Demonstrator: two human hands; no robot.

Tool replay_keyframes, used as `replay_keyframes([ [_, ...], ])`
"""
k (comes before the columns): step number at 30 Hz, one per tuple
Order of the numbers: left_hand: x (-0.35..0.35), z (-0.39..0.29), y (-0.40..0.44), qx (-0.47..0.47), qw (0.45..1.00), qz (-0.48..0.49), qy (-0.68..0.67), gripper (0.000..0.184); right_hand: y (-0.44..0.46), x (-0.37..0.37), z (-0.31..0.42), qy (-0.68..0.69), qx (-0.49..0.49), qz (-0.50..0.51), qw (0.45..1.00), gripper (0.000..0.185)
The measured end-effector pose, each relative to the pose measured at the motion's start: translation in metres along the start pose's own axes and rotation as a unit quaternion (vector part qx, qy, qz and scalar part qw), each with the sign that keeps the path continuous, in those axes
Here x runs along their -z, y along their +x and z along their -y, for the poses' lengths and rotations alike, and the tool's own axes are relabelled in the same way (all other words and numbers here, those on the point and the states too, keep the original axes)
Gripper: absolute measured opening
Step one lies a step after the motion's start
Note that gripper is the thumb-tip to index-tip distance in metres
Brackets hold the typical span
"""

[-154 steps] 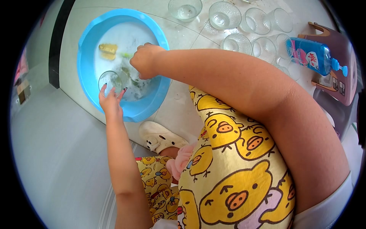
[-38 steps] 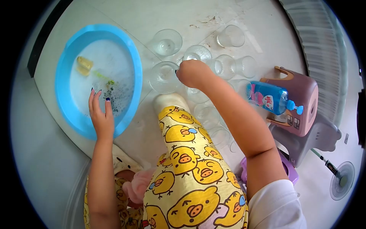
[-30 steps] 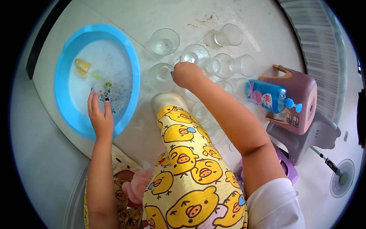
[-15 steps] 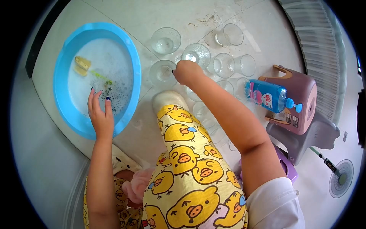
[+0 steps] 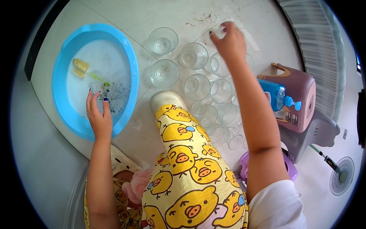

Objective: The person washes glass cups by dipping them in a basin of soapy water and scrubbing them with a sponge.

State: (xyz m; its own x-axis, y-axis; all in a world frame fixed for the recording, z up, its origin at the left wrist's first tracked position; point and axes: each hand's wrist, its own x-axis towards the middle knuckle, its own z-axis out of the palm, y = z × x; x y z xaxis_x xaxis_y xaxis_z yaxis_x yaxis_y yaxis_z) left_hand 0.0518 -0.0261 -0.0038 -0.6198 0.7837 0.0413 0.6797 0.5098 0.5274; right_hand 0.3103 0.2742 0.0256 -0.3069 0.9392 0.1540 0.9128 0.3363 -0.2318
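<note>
My left hand (image 5: 100, 114) hangs over the near side of a blue basin (image 5: 133, 76) of sudsy water, fingers spread and holding nothing. A yellow sponge (image 5: 80, 68) and a thin green item (image 5: 98, 78) float in the suds beyond it. My right hand (image 5: 231, 42) is stretched to the far right of a group of clear glasses, thumb and fingers apart. It largely covers the farthest glass (image 5: 220, 29); whether it touches that glass I cannot tell. Closer in stand two wide glasses (image 5: 163, 40) and a textured glass (image 5: 193, 55), with several more toward my leg.
At right, a blue detergent bottle (image 5: 279, 95) lies on its side by a mauve jug-like container (image 5: 301, 82) and a grey stool (image 5: 318, 131). A purple plastic item (image 5: 244, 164) is under my right arm. My leg and white shoe (image 5: 167, 101) lie between basin and glasses.
My right hand has moved away from the near wide glass, up and right to the farthest glass, and its fingers have opened. My left hand stays over the basin.
</note>
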Motion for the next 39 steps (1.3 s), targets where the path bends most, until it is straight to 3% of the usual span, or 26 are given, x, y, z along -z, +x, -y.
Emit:
replay_keyframes([
  [3,0.001,-0.003,0.0,0.008,1.0,0.002,0.0,0.028,0.023,-0.009,-0.033,-0.091,-0.056,0.035,0.994,0.086],
  [4,0.001,-0.005,0.0,0.018,1.0,0.006,0.005,0.028,0.026,-0.014,-0.04,-0.092,-0.055,0.036,0.994,0.086],
  [6,0.0,-0.003,0.0,0.016,1.0,0.005,0.002,0.028,0.032,-0.025,-0.05,-0.08,-0.15,0.098,0.981,0.102],
  [9,0.0,-0.001,0.001,0.014,1.0,0.005,0.005,0.028,0.041,-0.041,-0.057,0.002,-0.226,0.142,0.964,0.108],
  [12,-0.001,-0.001,0.001,0.025,1.0,0.006,0.008,0.029,0.045,-0.044,-0.049,-0.057,-0.215,0.151,0.963,0.106],
  [16,0.001,-0.003,0.0,0.028,1.0,0.01,0.005,0.029,0.046,-0.044,-0.046,-0.033,-0.237,0.145,0.96,0.102],
  [19,0.001,-0.002,0.001,0.026,1.0,0.01,0.004,0.03,0.037,-0.04,-0.047,0.019,-0.206,0.118,0.971,0.095],
  [21,0.002,-0.005,0.001,0.021,1.0,0.007,0.004,0.03,0.024,-0.049,-0.05,-0.046,0.029,-0.108,0.993,0.093],
  [22,0.003,-0.006,0.001,0.019,1.0,0.005,0.001,0.03,0.019,-0.037,-0.039,-0.045,0.027,-0.109,0.993,0.093],
  [24,0.005,-0.009,0.0,0.009,1.0,0.006,-0.021,0.031,0.006,-0.008,-0.013,0.02,0.129,-0.144,0.981,0.09],
  [25,0.005,-0.012,0.001,0.001,0.999,0.005,-0.043,0.033,0.002,0.0,-0.002,0.018,0.127,-0.147,0.981,0.09],
  [27,0.006,-0.016,0.002,-0.009,0.997,-0.001,-0.07,0.036,-0.006,0.013,0.02,0.2,0.189,-0.149,0.95,0.092],
  [32,0.016,-0.044,0.012,-0.034,0.988,-0.014,-0.149,0.048,-0.026,0.032,0.075,0.323,0.251,-0.067,0.91,0.097],
  [37,0.034,-0.078,0.026,-0.072,0.978,0.014,-0.196,0.073,-0.054,0.025,0.129,0.399,0.297,0.024,0.867,0.097],
  [39,0.034,-0.078,0.029,-0.092,0.972,0.026,-0.214,0.077,-0.065,0.018,0.146,0.461,0.339,0.07,0.817,0.098],
])
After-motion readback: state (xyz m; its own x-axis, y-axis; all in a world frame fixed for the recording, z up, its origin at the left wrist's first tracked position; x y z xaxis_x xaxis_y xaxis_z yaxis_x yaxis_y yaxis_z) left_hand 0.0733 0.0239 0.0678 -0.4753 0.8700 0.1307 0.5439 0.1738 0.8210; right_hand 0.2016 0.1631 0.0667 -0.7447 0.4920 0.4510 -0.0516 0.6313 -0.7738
